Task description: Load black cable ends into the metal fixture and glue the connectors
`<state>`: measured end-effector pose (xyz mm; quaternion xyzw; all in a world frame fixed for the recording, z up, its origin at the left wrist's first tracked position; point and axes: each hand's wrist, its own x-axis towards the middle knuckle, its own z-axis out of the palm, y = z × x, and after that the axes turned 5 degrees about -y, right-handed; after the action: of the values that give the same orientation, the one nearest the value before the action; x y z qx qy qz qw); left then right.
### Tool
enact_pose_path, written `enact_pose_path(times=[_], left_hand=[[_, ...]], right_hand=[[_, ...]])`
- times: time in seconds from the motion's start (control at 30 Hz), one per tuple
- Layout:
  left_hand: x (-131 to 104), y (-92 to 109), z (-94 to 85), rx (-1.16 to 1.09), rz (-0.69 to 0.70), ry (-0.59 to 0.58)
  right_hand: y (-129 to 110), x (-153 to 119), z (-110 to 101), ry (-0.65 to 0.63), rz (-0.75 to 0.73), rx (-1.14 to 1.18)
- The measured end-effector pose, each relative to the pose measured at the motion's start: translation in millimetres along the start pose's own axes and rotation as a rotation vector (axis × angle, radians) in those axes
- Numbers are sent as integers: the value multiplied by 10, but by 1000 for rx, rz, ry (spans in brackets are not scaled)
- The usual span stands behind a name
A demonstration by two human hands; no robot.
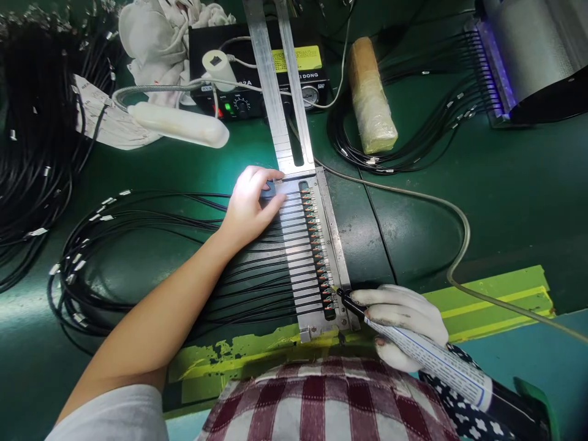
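My bare left hand (250, 205) rests on the upper left corner of a metal fixture (298, 257), thumb and index finger spread apart on it. Across the fixture lie several thin black cables (257, 278) side by side, their stripped ends in a row of small connectors (318, 236) over a dark slot. My right hand (404, 324), in a white glove with smudged fingertips, is closed around a labelled white-and-black dispensing syringe (432, 355). The syringe's thin tip points at the connectors near the fixture's lower end. Its label is too small to read.
Behind the fixture stands a black dispenser box (257, 110) with a metal guide (271, 79) before it. A white lamp (179, 124) shines at left. A wrapped block (372, 98), a hose (413, 196), a violet-lit fixture (493, 73) and cable bundles (37, 122) surround the work.
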<state>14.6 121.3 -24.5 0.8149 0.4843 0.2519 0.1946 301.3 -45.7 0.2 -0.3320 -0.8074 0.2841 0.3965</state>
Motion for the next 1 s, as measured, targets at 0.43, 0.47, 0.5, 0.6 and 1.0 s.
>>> enact_pose_path(times=[0.43,0.47,0.5,0.6,1.0], left_hand=[[-1,5,-2,-6,-3,-3],[-1,6,-3,-6,1,-2],[0,6,-3,-7,3,-2],[0,9,-5,-8,-4,-4],[1,14,-9,6,-42,-23]], right_hand=[[-25,15,6,35,-3,-11],[-25,14,4,37,-4,-12],[-26,14,2,36,-5,-14],[-30,18,-9,25,-4,-20],[21,4,13,19,0,0]])
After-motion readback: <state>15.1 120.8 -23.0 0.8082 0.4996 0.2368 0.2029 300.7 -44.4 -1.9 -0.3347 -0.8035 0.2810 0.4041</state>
